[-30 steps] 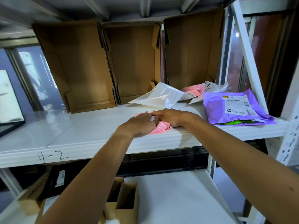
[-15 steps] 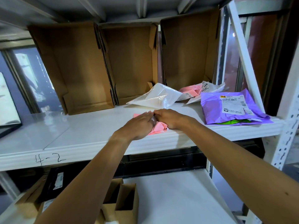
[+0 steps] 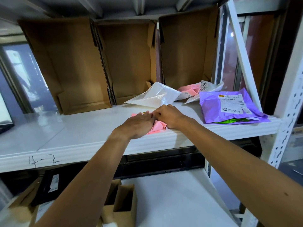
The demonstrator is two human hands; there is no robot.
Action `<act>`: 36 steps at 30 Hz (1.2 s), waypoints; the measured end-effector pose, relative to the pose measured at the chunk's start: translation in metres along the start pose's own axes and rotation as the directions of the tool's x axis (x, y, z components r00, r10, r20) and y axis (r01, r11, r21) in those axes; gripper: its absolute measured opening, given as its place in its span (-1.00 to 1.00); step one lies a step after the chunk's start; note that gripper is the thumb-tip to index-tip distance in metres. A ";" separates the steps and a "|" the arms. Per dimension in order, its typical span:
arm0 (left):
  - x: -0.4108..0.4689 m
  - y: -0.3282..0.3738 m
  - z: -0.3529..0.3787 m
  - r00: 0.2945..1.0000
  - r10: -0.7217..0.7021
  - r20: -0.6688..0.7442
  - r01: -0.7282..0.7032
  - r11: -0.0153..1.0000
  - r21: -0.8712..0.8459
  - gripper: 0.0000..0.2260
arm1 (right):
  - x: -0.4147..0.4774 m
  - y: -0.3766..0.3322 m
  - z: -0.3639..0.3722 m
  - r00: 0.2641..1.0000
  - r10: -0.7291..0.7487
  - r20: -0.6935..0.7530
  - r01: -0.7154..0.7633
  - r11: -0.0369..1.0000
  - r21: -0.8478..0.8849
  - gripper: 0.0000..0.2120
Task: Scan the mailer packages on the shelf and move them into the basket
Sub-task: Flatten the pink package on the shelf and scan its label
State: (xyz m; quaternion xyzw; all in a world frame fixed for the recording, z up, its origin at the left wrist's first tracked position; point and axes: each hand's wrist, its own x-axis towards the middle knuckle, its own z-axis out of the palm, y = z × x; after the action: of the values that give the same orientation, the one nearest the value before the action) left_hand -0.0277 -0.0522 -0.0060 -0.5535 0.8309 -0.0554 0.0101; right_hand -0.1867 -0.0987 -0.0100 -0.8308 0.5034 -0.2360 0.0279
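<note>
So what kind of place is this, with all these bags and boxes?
Probably a warehouse or parcel storeroom. There is a white metal shelf hand-marked 4-2, a purple mailer with a printed shipping label, and open cardboard boxes standing along the back.

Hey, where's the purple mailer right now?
In the head view, the purple mailer lies label-up at the right end of the white shelf, right of the right hand, over a green mailer.

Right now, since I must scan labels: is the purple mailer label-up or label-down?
Label-up. The purple mailer lies flat on the shelf, its white label showing on top.
</note>
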 end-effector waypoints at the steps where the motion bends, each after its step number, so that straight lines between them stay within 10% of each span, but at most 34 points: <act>1: 0.000 0.001 -0.001 1.000 0.003 0.005 -0.003 1.000 0.000 -0.52 | 0.000 0.000 -0.001 1.000 0.008 0.000 -0.008 1.000 0.003 -0.69; 8: 0.005 -0.005 0.003 1.000 -0.017 -0.018 0.017 0.999 -0.033 -0.56 | 0.002 -0.007 -0.002 0.997 0.064 -0.036 -0.065 0.997 -0.031 -0.71; 15: -0.017 -0.002 -0.004 0.917 -0.158 -0.367 0.126 0.986 -0.110 -0.55 | -0.017 -0.024 -0.019 0.928 0.281 -0.243 -0.162 0.894 0.418 -0.57; 20: -0.030 0.007 -0.009 0.882 -0.140 -0.451 0.222 0.965 0.136 -0.61 | -0.028 -0.046 -0.017 0.952 0.203 -0.229 -0.087 0.897 0.433 -0.60; 26: -0.023 0.001 -0.004 0.918 -0.046 -0.394 0.148 0.962 0.231 -0.59 | -0.026 -0.060 -0.007 0.990 0.127 -0.060 -0.114 0.976 0.184 -0.66; 36: -0.008 -0.006 -0.001 0.987 -0.119 -0.105 0.107 0.988 -0.115 -0.51 | -0.017 -0.051 -0.002 0.991 0.012 0.136 0.014 0.982 -0.186 -0.76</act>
State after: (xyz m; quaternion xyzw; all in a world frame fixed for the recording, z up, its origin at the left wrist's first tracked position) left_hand -0.0188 -0.0469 -0.0049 -0.5956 0.7992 -0.0414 -0.0699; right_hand -0.1516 -0.0590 -0.0001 -0.8441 0.5199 -0.1304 -0.0157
